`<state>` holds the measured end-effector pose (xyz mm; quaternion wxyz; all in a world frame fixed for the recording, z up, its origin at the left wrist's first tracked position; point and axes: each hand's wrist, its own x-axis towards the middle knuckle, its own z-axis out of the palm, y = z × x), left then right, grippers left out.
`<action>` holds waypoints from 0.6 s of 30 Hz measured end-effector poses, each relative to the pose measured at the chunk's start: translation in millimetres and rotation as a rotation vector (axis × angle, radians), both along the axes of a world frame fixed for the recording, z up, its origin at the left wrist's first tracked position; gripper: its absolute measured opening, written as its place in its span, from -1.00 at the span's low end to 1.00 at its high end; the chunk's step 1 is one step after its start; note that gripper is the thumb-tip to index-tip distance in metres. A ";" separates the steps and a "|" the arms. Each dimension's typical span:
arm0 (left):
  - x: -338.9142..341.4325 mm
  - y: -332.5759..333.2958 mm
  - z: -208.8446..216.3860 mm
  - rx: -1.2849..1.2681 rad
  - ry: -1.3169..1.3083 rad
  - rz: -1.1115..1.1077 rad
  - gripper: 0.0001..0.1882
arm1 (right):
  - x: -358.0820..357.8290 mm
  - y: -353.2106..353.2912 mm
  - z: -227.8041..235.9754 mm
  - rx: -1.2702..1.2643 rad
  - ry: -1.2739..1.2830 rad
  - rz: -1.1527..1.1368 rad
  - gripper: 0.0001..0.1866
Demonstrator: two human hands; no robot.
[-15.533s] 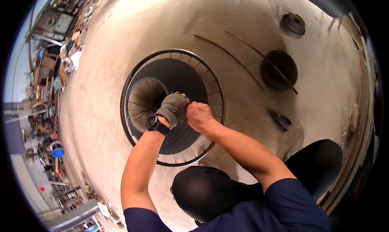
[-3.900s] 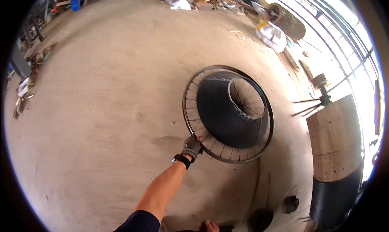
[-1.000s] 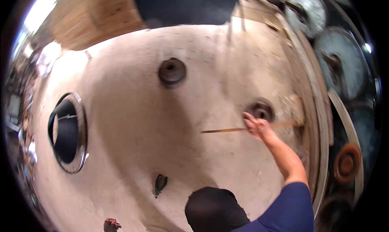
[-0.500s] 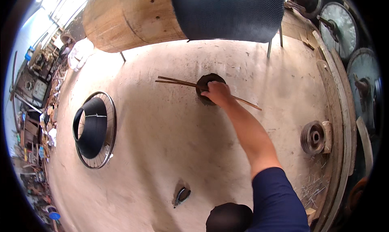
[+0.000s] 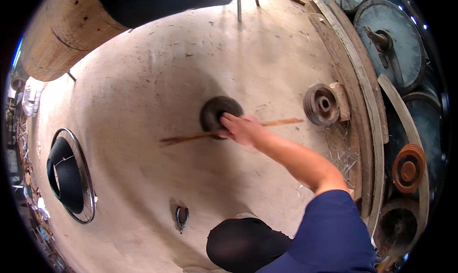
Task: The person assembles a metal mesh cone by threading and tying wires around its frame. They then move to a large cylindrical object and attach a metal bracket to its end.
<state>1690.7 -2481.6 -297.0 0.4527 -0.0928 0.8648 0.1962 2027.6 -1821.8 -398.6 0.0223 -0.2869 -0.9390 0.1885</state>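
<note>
a black-clad knee point(image 5: 245, 242) is nearest, with the right hand point(image 5: 244, 130) reaching past it, its grip curled around thin brown strips point(image 5: 281, 122), blurred, near mid-length, probably for balance, since both ends stick out. they cross in front of a dark round wheel point(image 5: 213, 110) on the floor; whether they touch it i cannot tell. the left hand is out of view, so its grip cannot be judged. pliers point(image 5: 182, 217) lie loose on the pale, scuffed floor point(image 5: 138, 177). further off, a black cone on a spoked rim point(image 5: 67, 175) sits left, and a grooved wheel point(image 5: 320, 104) seems propped by a wooden block point(image 5: 341, 101). beyond are long planks point(image 5: 365, 130), big metal discs point(image 5: 391, 34) and a wooden drum point(image 5: 71, 32) partly wrapped in black.
</note>
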 end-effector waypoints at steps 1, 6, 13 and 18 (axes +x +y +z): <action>0.2 2.2 -2.1 0.004 0.001 -0.015 -0.80 | 41.9 -12.9 6.9 0.000 -0.061 -0.014 -0.50; 0.9 -8.1 -24.4 0.059 0.013 -0.058 -0.83 | 224.1 -61.8 58.2 -0.065 -0.340 -0.116 -0.53; -0.3 -56.1 -23.1 0.211 0.028 -0.168 -0.85 | 285.2 -144.5 59.2 -0.025 -0.102 -0.492 -0.81; 30.3 -56.6 -10.8 0.098 0.243 -0.242 -0.90 | 52.3 -213.9 21.4 -0.371 0.228 0.113 -0.58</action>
